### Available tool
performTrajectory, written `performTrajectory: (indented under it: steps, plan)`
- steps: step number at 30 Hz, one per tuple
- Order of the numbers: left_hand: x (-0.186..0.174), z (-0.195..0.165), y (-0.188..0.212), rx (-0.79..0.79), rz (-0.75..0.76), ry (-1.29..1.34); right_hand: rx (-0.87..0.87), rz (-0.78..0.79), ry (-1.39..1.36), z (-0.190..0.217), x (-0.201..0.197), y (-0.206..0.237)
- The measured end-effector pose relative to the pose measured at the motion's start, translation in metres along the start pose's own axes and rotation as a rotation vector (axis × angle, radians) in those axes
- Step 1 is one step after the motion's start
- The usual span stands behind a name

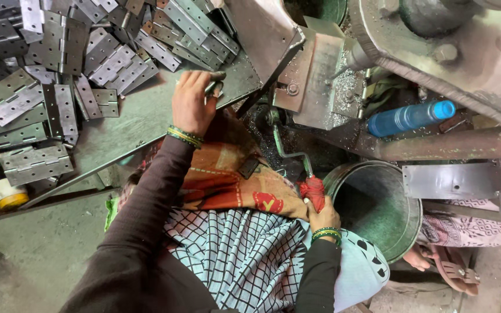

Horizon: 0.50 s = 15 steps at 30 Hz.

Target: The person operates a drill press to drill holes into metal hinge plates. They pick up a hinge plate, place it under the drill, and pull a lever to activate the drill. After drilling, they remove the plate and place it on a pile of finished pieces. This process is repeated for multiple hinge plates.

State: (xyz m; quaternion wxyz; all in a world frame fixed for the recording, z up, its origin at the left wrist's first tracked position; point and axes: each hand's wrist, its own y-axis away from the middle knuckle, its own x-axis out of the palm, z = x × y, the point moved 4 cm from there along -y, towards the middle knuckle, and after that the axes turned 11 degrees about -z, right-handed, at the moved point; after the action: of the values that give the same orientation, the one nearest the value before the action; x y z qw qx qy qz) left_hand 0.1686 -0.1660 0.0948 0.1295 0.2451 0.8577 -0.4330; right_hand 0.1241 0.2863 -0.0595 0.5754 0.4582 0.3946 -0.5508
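My left hand (192, 101) rests on the edge of a grey metal table (140, 124), fingers closed on a folded metal hinge (214, 84). A large heap of grey metal hinges (59, 64) covers the table to its left. My right hand (323, 217) grips a machine lever's handle wrapped in red cloth (313, 192); the thin curved lever (288, 152) runs up toward the machine. Both wrists wear green and gold bangles. An orange patterned cloth (227, 174) and a checked cloth lie over my lap.
A heavy metal machine (436, 52) with metal shavings fills the upper right. A blue plastic bottle (410, 117) lies by it. A round metal bucket (378, 206) stands beside my right hand. A sandalled foot (436, 264) shows at lower right. A small yellow-capped pot (8, 194) sits at left.
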Motion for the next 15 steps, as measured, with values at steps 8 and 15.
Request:
performTrajectory:
  steps: [8, 15]
  plan:
    - [0.073, -0.025, 0.105, -0.026, 0.628, 0.004, -0.005, 0.003, -0.035, 0.008, -0.008, 0.003]
    - [0.142, -0.02, 0.195, 0.151, 1.164, -0.49, 0.034, 0.026, -0.006, 0.01, -0.011, 0.004]
